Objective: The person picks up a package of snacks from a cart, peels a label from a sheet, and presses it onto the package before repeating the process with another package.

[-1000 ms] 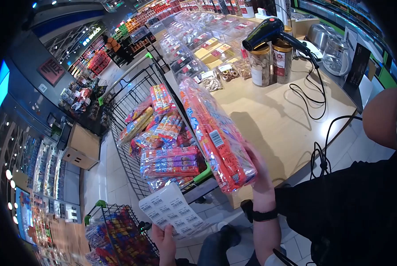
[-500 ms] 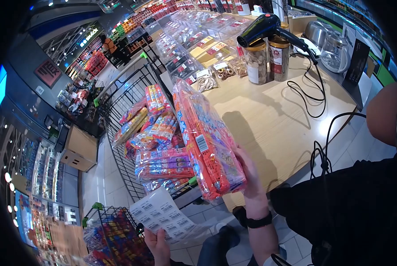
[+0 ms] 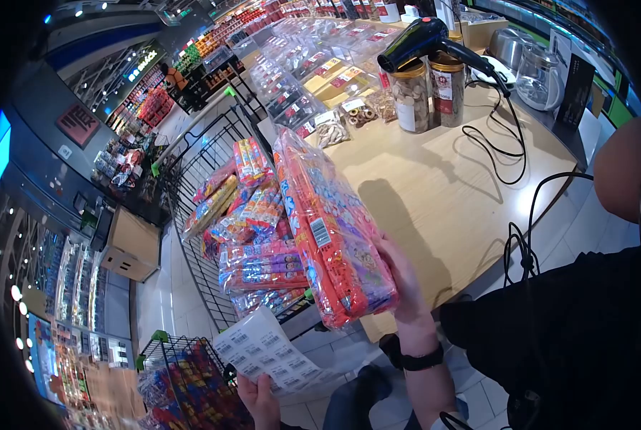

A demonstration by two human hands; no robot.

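Observation:
My right hand [image 3: 399, 276] holds a large clear-wrapped pack [image 3: 328, 229] of red, pink and purple packages, tilted upright beside the wooden table. A barcode label [image 3: 320, 232] shows on its near face. My left hand [image 3: 258, 395] pinches the lower left corner of a sheet of barcode stickers [image 3: 267, 349], below the pack. Behind the pack stands a wire shopping cart [image 3: 191, 247] with several colourful wrapped packs [image 3: 259, 208] inside. The fingers of my right hand are partly hidden behind the pack.
A black hair dryer [image 3: 417, 44] lies across two jars [image 3: 411, 100] on the wooden table [image 3: 471, 208], its cord looping over the surface. Clear bins of dried goods [image 3: 342, 75] stand behind. Another cart [image 3: 164, 344] is at the lower left; a person's dark sleeve [image 3: 564, 322] is at right.
The view has shifted slightly. Both hands keep their hold on the pack and the sticker sheet, with hardly any other movement.

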